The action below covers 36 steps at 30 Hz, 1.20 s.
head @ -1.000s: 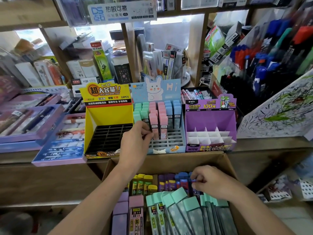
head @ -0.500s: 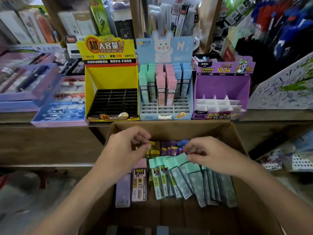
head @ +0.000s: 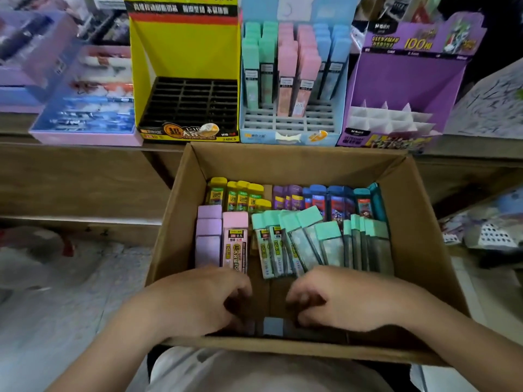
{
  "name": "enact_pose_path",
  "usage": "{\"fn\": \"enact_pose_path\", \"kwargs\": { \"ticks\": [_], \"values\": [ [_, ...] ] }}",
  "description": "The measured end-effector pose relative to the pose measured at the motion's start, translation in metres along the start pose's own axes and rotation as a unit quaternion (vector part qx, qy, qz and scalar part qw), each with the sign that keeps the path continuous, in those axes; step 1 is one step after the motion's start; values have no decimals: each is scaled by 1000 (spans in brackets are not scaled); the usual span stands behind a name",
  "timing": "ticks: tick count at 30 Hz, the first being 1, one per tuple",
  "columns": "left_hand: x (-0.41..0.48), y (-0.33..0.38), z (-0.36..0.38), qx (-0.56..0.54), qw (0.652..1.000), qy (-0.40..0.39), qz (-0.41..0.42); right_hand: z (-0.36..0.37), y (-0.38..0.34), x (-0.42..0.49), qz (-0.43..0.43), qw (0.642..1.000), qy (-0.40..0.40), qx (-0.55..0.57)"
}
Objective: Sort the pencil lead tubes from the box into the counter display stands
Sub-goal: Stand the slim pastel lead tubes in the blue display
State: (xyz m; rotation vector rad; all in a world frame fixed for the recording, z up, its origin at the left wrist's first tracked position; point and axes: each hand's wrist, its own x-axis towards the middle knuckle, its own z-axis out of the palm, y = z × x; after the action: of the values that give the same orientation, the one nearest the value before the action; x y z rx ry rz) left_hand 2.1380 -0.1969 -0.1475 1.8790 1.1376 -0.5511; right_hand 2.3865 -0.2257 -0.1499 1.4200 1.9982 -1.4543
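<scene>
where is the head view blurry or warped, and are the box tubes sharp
Head view: green-capped tubes in the cardboard box fairly sharp; pink tray at the left edge smeared by blur; wide-angle distortion leans the purple stand outward; the box's near floor is dim.

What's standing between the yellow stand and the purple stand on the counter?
In the head view, a light blue stand sits between the yellow stand and the purple stand, partly filled with upright mint, pink and blue tubes.
</scene>
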Motion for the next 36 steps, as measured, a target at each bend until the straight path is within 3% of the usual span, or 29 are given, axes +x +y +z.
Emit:
{"fn": "enact_pose_path", "kwargs": {
  "ticks": [9,19,28,36],
  "values": [
    [0,5,4,19,999,-15,-22,6,-2,5,21,997,-71,-14],
    [7,7,6,48,998,-32,16,9,0,8,39,995,-88,-21],
    [8,1,11,26,998,-31,37,10,1,8,51,990,-82,104],
    [6,3,1,-112,992,44,36,4,5,5,40,959,-64,272]
  ]
}}
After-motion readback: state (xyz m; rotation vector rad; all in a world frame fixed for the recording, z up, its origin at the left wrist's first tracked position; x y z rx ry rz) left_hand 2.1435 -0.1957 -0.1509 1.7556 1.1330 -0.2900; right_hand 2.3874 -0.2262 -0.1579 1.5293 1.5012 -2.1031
